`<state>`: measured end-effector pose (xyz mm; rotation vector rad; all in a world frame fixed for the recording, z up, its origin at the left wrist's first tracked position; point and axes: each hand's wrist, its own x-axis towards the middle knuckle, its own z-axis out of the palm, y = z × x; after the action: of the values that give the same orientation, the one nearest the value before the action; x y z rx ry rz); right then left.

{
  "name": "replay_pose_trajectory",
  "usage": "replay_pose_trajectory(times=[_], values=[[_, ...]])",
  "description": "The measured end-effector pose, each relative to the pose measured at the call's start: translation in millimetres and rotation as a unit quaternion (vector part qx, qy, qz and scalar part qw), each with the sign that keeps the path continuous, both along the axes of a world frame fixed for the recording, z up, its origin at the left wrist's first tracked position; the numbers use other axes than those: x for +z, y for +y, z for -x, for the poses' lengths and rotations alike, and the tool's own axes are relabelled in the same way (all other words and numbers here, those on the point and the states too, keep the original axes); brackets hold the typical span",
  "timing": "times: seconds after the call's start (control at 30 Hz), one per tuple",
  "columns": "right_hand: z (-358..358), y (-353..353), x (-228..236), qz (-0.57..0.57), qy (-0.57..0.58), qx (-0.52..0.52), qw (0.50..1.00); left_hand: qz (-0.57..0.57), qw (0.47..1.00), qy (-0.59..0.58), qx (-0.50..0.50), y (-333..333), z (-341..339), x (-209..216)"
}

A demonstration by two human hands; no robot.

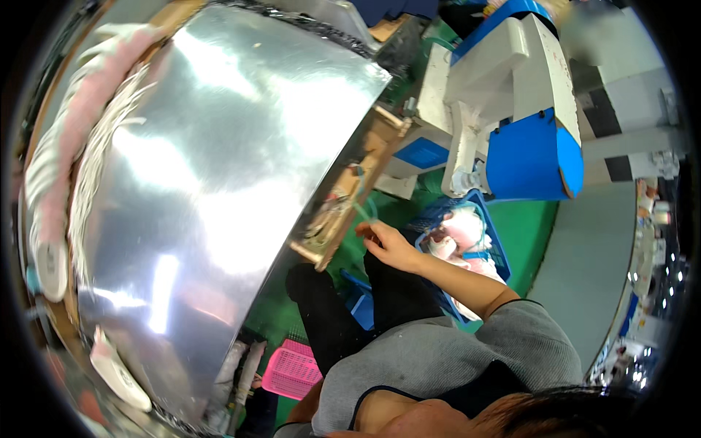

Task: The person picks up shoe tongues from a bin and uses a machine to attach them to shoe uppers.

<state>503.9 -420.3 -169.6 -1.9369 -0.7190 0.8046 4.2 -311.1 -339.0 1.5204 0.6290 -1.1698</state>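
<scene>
Here's the right hand (394, 250), fingers loosely curled, just over the edge of an open wooden drawer (377, 181) at its eleven o'clock. A thin green strand (360, 211) shows right by the fingertips, but whether they grip it or merely hang beside it, I can't tell! The left hand is out of view, so no call on its state.

The drawer juts from beneath a shiny metal table (219, 182), apparently open so its jumble comes within easy reach; glare and blur make the small contents hard to sort.

Over at three o'clock, a blue basket (495, 237) holds pink and white pieces, presumably parked at the side for that same arm, which covers part of it. One o'clock: bulky white-and-blue equipment (537, 157), its top cut off. Seven o'clock: a pink basket (292, 370), partly behind the body.

Way out past nine, a long pink item with white fringe (73, 146) and a bunch of white strands (106, 157) line the table's far edge, perhaps kept there to leave working room; the fisheye bends their shapes.
</scene>
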Motion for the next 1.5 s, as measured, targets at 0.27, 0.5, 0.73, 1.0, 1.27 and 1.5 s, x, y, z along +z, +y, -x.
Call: replay_pose_trajectory(times=[0.27, 0.5, 0.73, 1.0, 1.27, 1.5], values=[[29, -114, -8, 0.177, 0.082, -0.109, 0.975, -0.041, 0.996, -0.048, -0.067, 88, -112, -10], [79, -193, -21, 0.187, 0.026, -0.225, 0.956, -0.038, 0.978, -0.102, -0.180, 82, -165, -43], [165, -329, -65, 0.083, 0.105, -0.437, 0.890, -0.060, 0.931, -0.118, -0.341, 85, -180, -60], [160, -506, -191, 0.151, -0.014, -0.611, 0.777, -0.190, 0.878, -0.202, -0.391, 75, -277, 74], [135, -515, -267, 0.083, -0.037, -0.685, 0.722, -0.244, 0.822, -0.276, -0.434, -8, -370, 144], [51, -563, -328, 0.185, 0.041, -0.714, 0.674, -0.226, 0.792, -0.336, -0.456, -104, -407, 175]])
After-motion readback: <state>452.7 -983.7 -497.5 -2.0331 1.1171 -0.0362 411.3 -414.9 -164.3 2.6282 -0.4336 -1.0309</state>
